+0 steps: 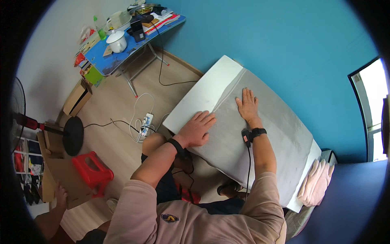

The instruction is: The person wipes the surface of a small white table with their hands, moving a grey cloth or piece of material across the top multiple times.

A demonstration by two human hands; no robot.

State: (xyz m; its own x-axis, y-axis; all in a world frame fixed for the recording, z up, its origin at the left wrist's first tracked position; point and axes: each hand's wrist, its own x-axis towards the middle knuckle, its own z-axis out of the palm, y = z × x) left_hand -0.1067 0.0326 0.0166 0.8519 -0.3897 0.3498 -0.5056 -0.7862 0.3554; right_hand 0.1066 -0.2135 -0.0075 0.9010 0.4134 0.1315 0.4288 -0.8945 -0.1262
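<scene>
A grey cloth [274, 122] lies over a white tabletop [198, 100], leaving a white strip bare at the left end and another at the right. My left hand [198, 129] rests palm down at the cloth's left edge, with its fingertips near the bare white strip. Farther back, my right hand [248, 105] lies flat on the cloth with the thumb spread. Neither hand holds anything. Each wrist wears a black strap, and a small black device [246, 138] with a cable is at the right one. Some creases run along the cloth's left edge.
A folded pink cloth [317, 183] sits at the table's right end. Left on the floor are a power strip [147, 124] with cords, a red stool [93, 172] and a fan base [73, 135]. Another person's hand [62, 195] touches cardboard [65, 177]. A cluttered blue table [102, 62] stands behind.
</scene>
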